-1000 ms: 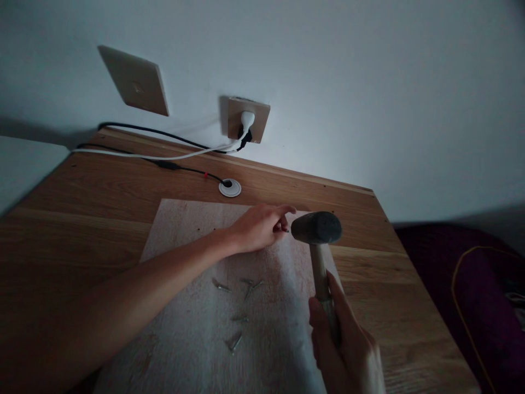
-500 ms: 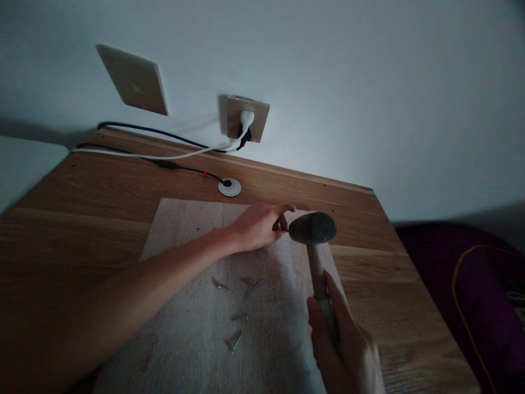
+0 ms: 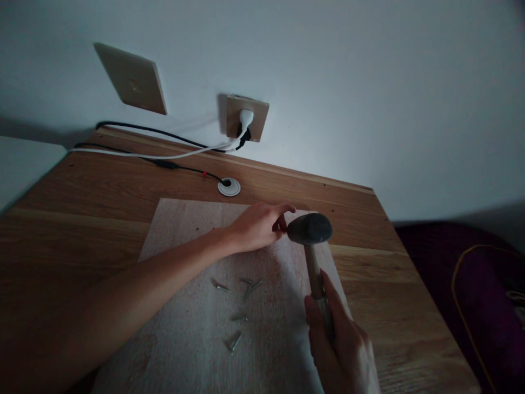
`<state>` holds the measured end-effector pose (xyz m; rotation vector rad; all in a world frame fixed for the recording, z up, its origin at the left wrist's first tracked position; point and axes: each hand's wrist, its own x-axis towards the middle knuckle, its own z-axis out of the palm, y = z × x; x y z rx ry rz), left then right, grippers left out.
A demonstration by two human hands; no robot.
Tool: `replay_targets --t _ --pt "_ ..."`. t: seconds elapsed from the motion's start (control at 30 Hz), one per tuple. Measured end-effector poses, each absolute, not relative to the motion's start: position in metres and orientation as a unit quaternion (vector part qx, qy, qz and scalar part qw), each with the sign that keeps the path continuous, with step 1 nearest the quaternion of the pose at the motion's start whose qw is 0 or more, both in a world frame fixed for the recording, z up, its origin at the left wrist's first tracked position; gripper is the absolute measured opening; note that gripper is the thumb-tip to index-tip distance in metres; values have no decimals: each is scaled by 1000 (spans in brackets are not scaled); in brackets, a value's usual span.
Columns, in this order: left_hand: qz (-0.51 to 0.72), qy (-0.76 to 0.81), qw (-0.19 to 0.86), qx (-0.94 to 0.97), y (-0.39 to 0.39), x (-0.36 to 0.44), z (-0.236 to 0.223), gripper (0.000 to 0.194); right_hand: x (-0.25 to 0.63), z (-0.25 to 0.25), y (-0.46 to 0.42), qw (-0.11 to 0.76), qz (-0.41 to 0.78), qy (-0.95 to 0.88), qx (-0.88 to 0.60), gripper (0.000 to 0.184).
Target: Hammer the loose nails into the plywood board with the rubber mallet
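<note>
My right hand (image 3: 342, 347) is closed round the handle of a mallet (image 3: 309, 229), its dark, rounded head held up over the far right part of a pale board (image 3: 184, 317). Close beside that head, my left hand (image 3: 260, 225) rests near the board's far edge, thumb and finger pinched together. What they pinch is too small and too close behind the mallet head to make out. Several small metal screws or nails (image 3: 234, 343) lie loose on the board, nearer to me. Two small dark holes or marks show left of my left wrist.
The board lies on a wooden desktop (image 3: 377, 306). A round cable grommet (image 3: 228, 187) sits behind it. A white plug (image 3: 246, 117) is in the wall socket, with white and black cables (image 3: 164, 156) trailing left. Purple cloth (image 3: 476, 295) lies off the right edge.
The mallet and my right hand have shifted slightly left, so the head now sits closer to my left fingertips. My left hand has kept its place.
</note>
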<state>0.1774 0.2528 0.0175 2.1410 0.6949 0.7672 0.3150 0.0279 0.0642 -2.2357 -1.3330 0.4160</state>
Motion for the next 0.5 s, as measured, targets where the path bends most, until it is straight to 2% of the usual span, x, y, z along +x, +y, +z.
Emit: replay_targets --t 0.5 --pt "284 279 358 845 252 177 21 49 319 61 23 233 154 -481 -831 76"
